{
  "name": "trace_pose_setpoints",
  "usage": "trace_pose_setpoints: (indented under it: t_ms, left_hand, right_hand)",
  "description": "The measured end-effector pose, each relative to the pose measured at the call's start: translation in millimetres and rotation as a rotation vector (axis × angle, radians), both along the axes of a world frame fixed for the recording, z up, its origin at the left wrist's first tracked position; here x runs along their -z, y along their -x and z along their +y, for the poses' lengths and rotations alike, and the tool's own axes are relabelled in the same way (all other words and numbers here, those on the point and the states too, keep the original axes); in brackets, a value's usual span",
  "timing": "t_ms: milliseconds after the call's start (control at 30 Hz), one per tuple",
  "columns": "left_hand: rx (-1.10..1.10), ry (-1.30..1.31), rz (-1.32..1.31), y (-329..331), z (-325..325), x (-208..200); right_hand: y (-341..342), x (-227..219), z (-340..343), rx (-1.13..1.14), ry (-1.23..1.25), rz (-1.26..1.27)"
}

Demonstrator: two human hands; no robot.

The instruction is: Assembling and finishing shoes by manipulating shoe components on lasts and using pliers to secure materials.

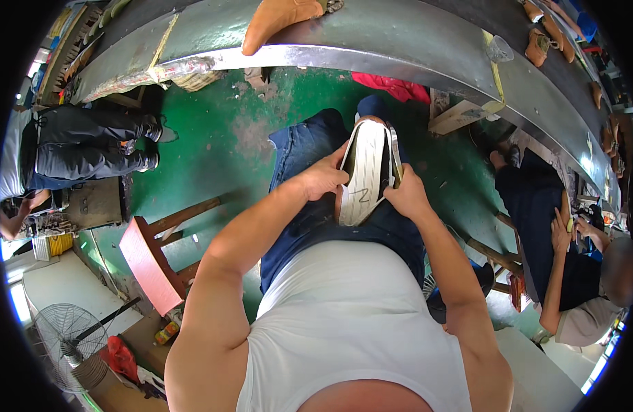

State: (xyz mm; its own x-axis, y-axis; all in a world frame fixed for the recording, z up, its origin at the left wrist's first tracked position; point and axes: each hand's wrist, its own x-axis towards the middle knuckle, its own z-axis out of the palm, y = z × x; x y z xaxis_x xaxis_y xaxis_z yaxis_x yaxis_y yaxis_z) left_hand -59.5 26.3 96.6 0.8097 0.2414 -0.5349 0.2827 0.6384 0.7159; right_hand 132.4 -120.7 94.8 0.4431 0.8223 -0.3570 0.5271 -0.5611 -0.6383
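Note:
A shoe lies sole up across my lap, its pale ribbed bottom [364,172] turned toward me and marked with a dark scrawl near the close end. Brown material shows round its rim. My left hand [326,176] is closed on its left edge, thumb against the side. At the right edge, my right hand [407,193] pinches a slim, shiny, metal-looking tool [394,147] that runs along the side of the shoe. Its exact kind and its lower part are hidden by my fingers. Blue jeans [308,147] lie beneath the shoe.
A long metal-edged bench [371,58] curves across the far side, with a brown boot [278,22] on it. Co-workers sit at left and right. A wooden stool [151,264] and a fan [69,343] stand at left. Red cloth [392,87] lies under the bench.

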Motion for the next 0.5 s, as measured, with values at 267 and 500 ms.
trace_pose_setpoints:
  t_ms: [267, 500]
  left_hand:
    - [-0.235, 0.083, -0.109, 9.3, -42.0, 22.6]
    - [-0.114, -0.448, 0.001, 11.8, -58.9, 39.6]
  right_hand:
    - [-18.6, -38.9, -46.5, -0.268, -0.051, -0.006]
    - [-33.1, -57.9, -44.6, -0.435, -0.067, -0.116]
